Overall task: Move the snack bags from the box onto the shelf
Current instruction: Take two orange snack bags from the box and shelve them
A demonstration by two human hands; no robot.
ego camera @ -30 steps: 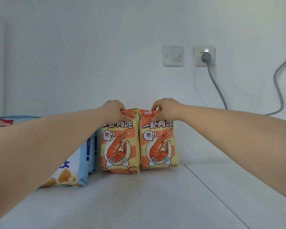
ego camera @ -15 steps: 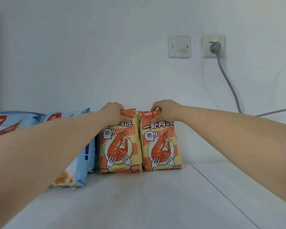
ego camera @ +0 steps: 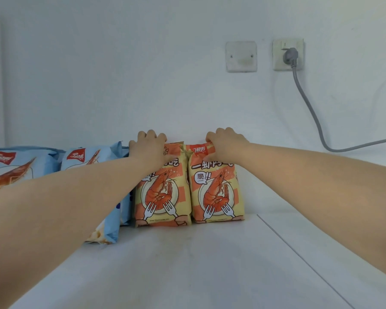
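Observation:
Two yellow-and-orange shrimp snack bags stand upright side by side on the white shelf (ego camera: 187,264), against the back wall. My left hand (ego camera: 151,149) pinches the top of the left shrimp bag (ego camera: 162,197). My right hand (ego camera: 226,144) pinches the top of the right shrimp bag (ego camera: 216,195). Both bags rest on the shelf surface and touch each other. The box is out of view.
Blue snack bags (ego camera: 91,157) stand to the left of the yellow ones, partly hidden by my left arm. A blank wall plate (ego camera: 241,56) and a socket (ego camera: 288,54) with a grey cable (ego camera: 310,112) are on the back wall at right. A seam (ego camera: 299,253) crosses the shelf.
The view has shifted slightly right and closer. Both hands have slid a little further over the bag tops; the two yellow bags stay upright in the same spot.

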